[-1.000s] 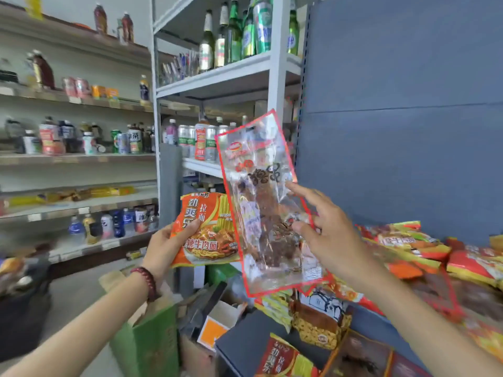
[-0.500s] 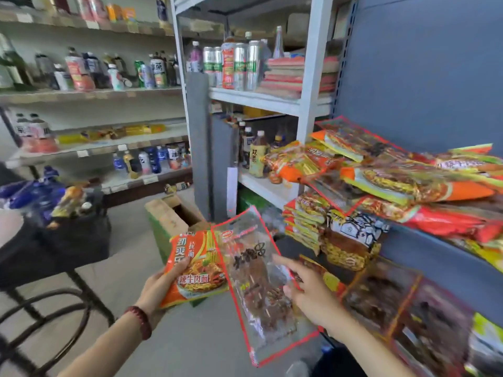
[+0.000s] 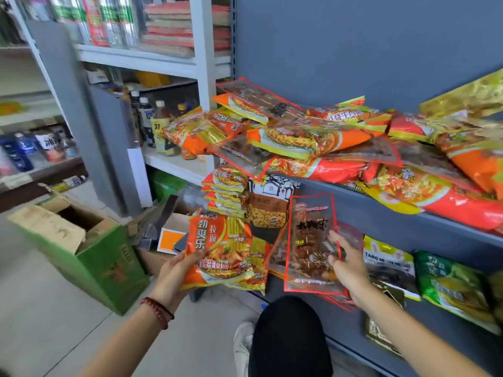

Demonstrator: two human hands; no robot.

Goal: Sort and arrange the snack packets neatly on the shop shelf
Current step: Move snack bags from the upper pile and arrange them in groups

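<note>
Two packets are in hand, and most of the sorting looks undone. The left hand point(image 3: 174, 270) grips an orange noodle packet point(image 3: 217, 248) by its lower left corner, upright in front of the left end of the lower shelf point(image 3: 343, 333). The right hand point(image 3: 348, 268) holds a clear red-edged packet point(image 3: 307, 240) by its right edge, fingers curled over the front, just beside the noodle packet.

Done, by the look of it: a tidy stack of orange packets point(image 3: 224, 191) stands at the lower shelf's left end, with a brown-and-white packet point(image 3: 269, 205) beside it. Further right along that shelf lie a yellow packet point(image 3: 386, 265) and a green packet point(image 3: 449, 281), not squared up.

Left to do: the upper shelf point(image 3: 353, 202) carries a jumbled heap point(image 3: 307, 140) of orange and clear packets mixed together, lying at all angles, several hanging over the front edge and the left corner. I judge each kind wants pulling apart and stacking.

Around the shelf, a green cardboard box point(image 3: 89, 257) sits open on the floor to the left, with smaller boxes point(image 3: 168, 238) crowding the floor by the shelf's left end. Bottles point(image 3: 147, 118) stand on a white rack point(image 3: 174, 164) behind. The person's black-clad knee point(image 3: 288, 338) is close to the lower shelf's front edge and may cramp reaching there.
</note>
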